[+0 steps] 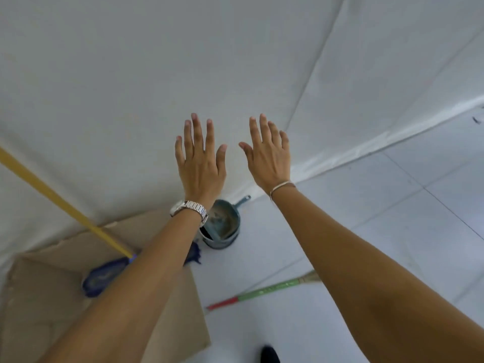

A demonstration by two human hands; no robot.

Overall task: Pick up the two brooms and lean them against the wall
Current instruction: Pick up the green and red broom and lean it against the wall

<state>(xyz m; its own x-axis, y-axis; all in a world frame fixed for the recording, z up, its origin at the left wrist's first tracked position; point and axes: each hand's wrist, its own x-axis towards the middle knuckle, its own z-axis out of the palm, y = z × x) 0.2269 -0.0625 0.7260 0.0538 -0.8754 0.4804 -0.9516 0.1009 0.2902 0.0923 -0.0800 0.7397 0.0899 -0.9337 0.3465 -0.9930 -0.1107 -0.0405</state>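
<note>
My left hand (200,163) and my right hand (267,155) are stretched out side by side in front of the white wall (157,61), fingers spread, holding nothing. A broom with a yellow handle (60,203) and blue bristles (104,277) stands tilted at the lower left, its handle running up to the left edge; my left forearm hides part of the bristles. A second broom with a green and red handle (262,292) lies flat on the white tiled floor (379,231), its head hidden behind my right forearm.
A grey-blue dustpan (222,226) stands at the foot of the wall, below my left wrist. Brown cardboard (47,297) lies on the floor at the lower left under the blue bristles. A dark shoe tip (269,355) shows at the bottom edge.
</note>
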